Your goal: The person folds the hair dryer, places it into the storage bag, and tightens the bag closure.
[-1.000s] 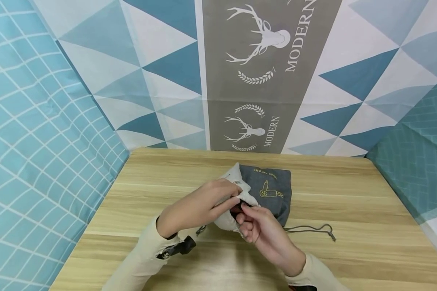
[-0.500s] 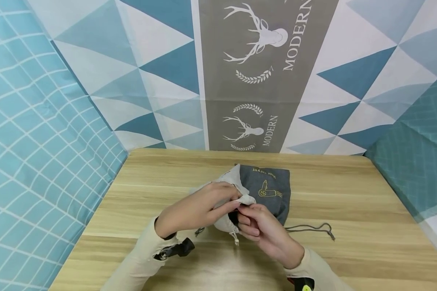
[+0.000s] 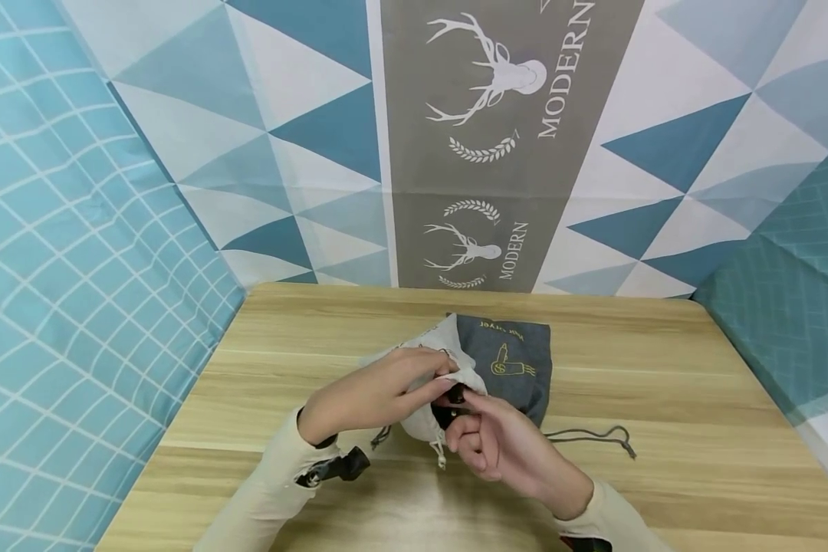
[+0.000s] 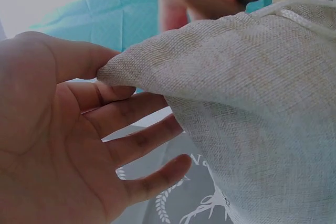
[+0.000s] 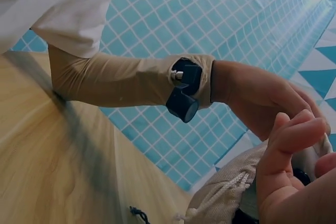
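My left hand pinches the rim of a light linen drawstring bag between thumb and index finger; in the left wrist view its other fingers spread beside the cloth. The bag's mouth faces my right hand, and something black shows inside it, mostly hidden. One digit of the right hand reaches into the mouth beside the black thing, while its other fingers curl just outside. I cannot tell whether it grips anything. A white cord end hangs from the bag's lower edge.
Behind the linen bag lies a dark grey bag with a yellow hair dryer picture and lettering. Its grey cord trails right over the wooden table. Patterned cloth walls stand at the back and sides.
My right hand has shifted slightly right and down from the bag's mouth, its fingers re-arranged, and more of the black thing shows. The left hand keeps its pinch in nearly the same place.
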{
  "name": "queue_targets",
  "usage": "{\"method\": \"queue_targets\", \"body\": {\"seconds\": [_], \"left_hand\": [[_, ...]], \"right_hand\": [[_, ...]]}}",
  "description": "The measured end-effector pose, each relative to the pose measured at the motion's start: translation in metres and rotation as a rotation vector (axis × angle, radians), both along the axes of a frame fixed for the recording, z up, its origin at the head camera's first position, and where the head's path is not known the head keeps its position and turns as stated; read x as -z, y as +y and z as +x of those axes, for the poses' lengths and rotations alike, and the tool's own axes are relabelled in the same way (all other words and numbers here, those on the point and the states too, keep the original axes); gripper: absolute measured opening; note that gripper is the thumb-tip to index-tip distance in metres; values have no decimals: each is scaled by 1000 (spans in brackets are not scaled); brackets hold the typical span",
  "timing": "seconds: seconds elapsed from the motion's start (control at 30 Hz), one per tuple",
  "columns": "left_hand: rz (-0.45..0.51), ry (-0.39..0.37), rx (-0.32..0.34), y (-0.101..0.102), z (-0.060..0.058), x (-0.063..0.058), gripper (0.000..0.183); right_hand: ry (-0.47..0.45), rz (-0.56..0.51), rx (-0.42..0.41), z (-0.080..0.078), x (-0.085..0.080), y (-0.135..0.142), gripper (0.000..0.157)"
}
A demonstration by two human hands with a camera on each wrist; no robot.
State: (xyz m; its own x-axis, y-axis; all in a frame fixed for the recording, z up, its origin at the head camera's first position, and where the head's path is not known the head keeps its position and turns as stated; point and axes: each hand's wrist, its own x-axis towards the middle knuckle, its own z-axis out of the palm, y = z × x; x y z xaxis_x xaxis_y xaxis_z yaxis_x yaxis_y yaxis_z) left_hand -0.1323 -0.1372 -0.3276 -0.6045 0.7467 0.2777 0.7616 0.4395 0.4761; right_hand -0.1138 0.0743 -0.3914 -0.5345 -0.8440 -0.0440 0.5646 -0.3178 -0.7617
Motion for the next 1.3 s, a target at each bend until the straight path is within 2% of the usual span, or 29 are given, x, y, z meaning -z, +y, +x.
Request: {"method": "queue_targets", "body": {"seconds": [0.13, 0.37, 0.57, 0.67, 0.73, 0.83, 0.97, 1.13, 1.23, 1.3], "left_hand": [[-13, -13, 21, 6, 2, 4, 21], [-91, 111, 24, 20, 10, 10, 23], [-111, 203, -2, 25, 11, 18, 19], [-88, 270, -6, 26, 14, 25, 14], [-64, 288, -38, 23, 17, 30, 17], [-28, 265, -147, 12, 21, 37, 21], [-34, 184, -270, -9, 22, 53, 27], [-156, 62, -292, -25, 31, 81, 40], [-238, -4, -293, -25, 39, 96, 45], [-286, -16, -306, -24, 43, 104, 45]], "right_hand": [[33, 22, 58, 5, 5, 6, 38], [-7, 10, 159, 10, 12, 4, 28], [-41, 147, 268, 12, 13, -1, 23], [-78, 204, 332, 14, 14, 0, 20], [-77, 224, 347, 15, 15, 2, 20], [-49, 236, 348, 17, 19, 6, 28], [3, 211, 349, 18, 23, 9, 39], [36, 156, 311, 18, 25, 12, 40], [74, 178, 296, 18, 28, 15, 38], [99, 210, 294, 18, 31, 17, 35]]}}
